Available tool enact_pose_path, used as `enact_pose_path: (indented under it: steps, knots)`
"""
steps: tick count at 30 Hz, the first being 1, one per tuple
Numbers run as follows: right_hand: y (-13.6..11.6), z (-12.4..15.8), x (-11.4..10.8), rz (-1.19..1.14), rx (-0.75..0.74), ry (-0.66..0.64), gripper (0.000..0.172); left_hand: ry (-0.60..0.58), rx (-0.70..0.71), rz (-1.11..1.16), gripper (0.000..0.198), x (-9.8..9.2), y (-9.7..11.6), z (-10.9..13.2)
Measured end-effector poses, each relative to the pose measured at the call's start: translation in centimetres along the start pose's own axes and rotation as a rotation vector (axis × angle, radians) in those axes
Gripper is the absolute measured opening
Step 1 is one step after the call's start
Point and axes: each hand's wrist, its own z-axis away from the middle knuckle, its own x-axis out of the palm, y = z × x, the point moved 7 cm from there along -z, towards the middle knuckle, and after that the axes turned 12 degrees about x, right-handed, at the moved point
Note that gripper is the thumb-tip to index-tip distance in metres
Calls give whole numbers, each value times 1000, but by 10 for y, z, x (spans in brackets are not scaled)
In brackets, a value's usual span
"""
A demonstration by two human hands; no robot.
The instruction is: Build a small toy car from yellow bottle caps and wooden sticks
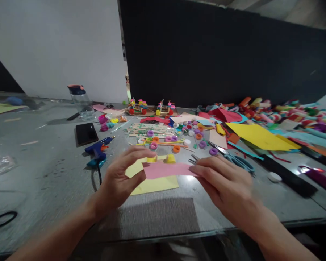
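Pink paper strip (170, 171): held over yellow sheet (154, 187), ends pinched in fingers of left hand (119, 175) and right hand (228, 177), presumably keeping it straight. Blue glue gun (98, 146): on bench (59, 174), leftward, seemingly for easy reach. Blue-handled scissors (240, 158): rightward.

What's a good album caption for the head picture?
Right hand holds a pink strip, left hand at its other end, over a cluttered table.

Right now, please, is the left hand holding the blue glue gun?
No, the left hand is at the pink paper, apart from the blue glue gun.
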Motion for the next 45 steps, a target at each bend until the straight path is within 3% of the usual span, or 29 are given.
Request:
enact_pose_path:
  steps: [2,5,8,10,13,19,29,36,40,45]
  knots:
    - [-9,15,5,168,-95,63,19,-99,141,-252,38,2,24,-2]
    - [-20,44,36,191,-160,25,17,-383,289,-513,20,24,45,16]
    - [-27,72,68,119,-147,-69,27,-654,243,-600,12,50,39,59]
    - [-27,83,80,81,-117,-123,29,-730,181,-598,11,58,33,86]
    - [-21,89,82,40,-72,-187,28,-721,107,-524,13,57,31,108]
    - [-17,89,78,-120,-72,-287,23,-517,23,-456,19,41,39,105]
    - [-13,89,77,-132,-76,-387,17,-492,-35,-314,19,55,36,111]
    - [-32,83,79,-180,-115,-413,29,-478,-71,-310,17,59,32,115]
    - [-37,75,82,-254,-54,-459,28,-411,-90,-325,15,56,31,114]
    - [-37,73,85,-234,-31,-515,35,-426,-93,-343,21,56,29,116]
